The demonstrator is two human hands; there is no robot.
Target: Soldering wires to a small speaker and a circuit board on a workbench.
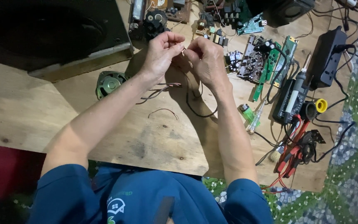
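My left hand (161, 53) and my right hand (206, 60) are raised together over a wooden board (154, 137). Their fingertips meet and pinch the end of a thin wire (183, 50). A dark wire (195, 108) loops down from my right hand onto the board. A bundle of thin reddish wires (158, 89) lies under my left wrist. A short loose wire piece (162, 111) rests on the board nearer to me.
A small round speaker (109, 83) lies left; a big black speaker box (50, 33) sits far left. Circuit boards (255, 58), a soldering iron (297, 89), a black power adapter (326, 56), a green lighter (247, 112), a screwdriver (257, 118) and red-handled pliers (291, 151) lie right.
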